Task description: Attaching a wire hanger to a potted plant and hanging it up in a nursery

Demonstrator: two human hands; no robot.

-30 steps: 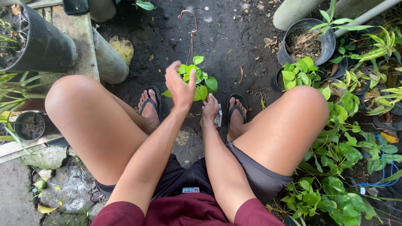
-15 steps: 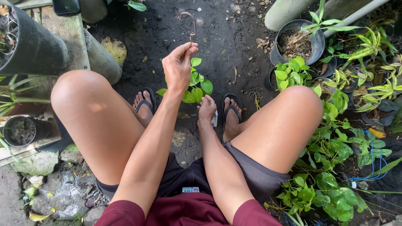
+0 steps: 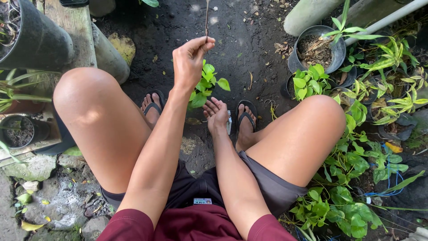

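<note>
Left hand [image 3: 189, 62] pinched on hanger wire [image 3: 207, 20], lifting leafy plant [image 3: 205, 85] over dark soil [image 3: 178, 27]; right hand [image 3: 217, 117] cupped open beneath, beside sandal [image 3: 244, 119]. Thin wire could slip from fingertips, dropping plant.

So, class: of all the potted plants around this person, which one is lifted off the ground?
The small bright-green leafy plant between the feet. The left hand pinches its hanging wire; the other pots, like the soil-filled black pot, rest on the ground.
</note>
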